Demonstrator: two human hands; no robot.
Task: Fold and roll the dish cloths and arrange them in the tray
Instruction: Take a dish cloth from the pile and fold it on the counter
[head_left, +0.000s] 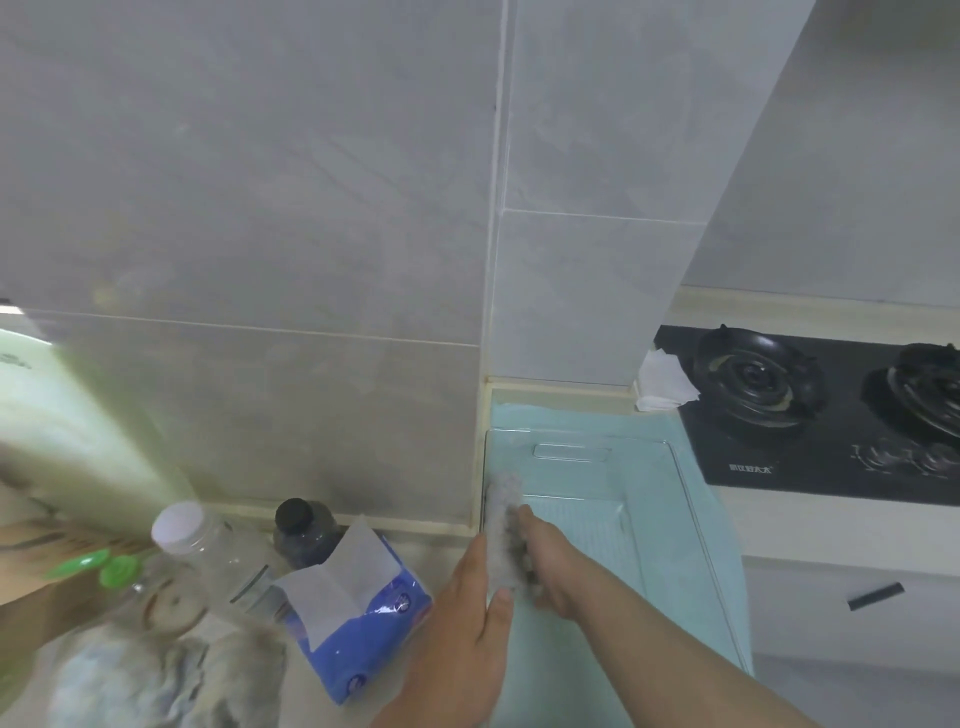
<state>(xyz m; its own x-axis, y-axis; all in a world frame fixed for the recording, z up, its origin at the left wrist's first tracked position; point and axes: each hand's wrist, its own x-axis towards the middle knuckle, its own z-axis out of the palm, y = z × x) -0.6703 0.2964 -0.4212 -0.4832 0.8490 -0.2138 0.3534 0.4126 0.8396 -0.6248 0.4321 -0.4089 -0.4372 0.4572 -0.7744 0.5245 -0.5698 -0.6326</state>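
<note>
- Placement, by the look of it: seating the rolled dish cloth (503, 519) against the left wall of the clear plastic tray (582, 470).
- Holding the roll from both sides: left hand (462, 603) along the outer side with thumb pressed on the near end, right hand (553, 564) curled round the inner side, inside the tray.
- Cannot tell through the blur whether already resting on the tray floor or just above it.
- Best done by keeping both hands tight until touching down, parallel to the wall, so as not to spring open.
- Worth pushing snug to the wall to leave room for further rolls alongside; then letting go one hand at a time, thumb end last.
- More to fold, seemingly: heap of grey cloths (156, 675) on the bench at lower left, well apart from the tray.
- Between heap and tray: blue tissue pack (363, 618), just beside the left hand and likely to be brushed on the reach back.
- Behind that, near the tiled wall: clear bottle (192, 535) with white cap, dark bottle (304, 530) with black cap, green caps (111, 569).
- To the right: black gas hob (810, 410) with a white paper napkin (665, 384) at its corner, neither in the way.
- Under the tray: pale green mat (545, 410).
</note>
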